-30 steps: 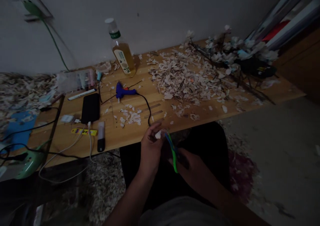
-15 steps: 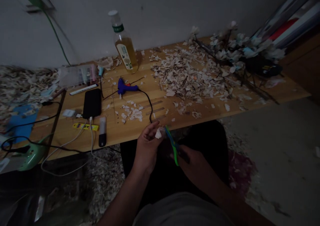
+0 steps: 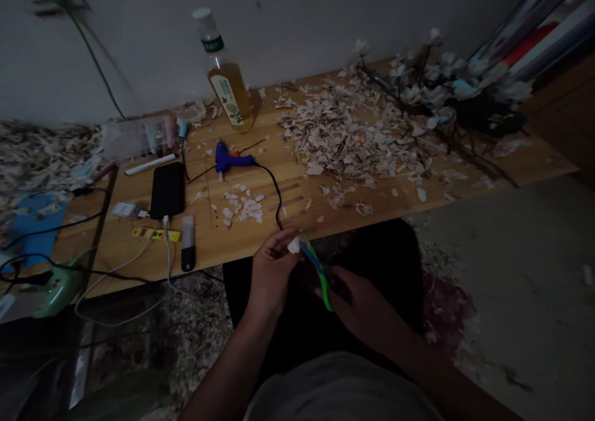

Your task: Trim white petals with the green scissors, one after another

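My left hand pinches a small white scrap just below the front edge of the wooden table. My right hand grips green and blue scissors, whose blades point up to the scrap. Both hands hover over my dark lap. A small heap of white clippings lies on the table right above my left hand.
A blue glue gun with a black cord, a black phone, a marker, a yellow strip and an oil bottle sit on the table. A big pile of scraps and artificial flowers fill the right.
The view has shifted slightly. My hands stay together at the table edge, with the scissors still at the white scrap.
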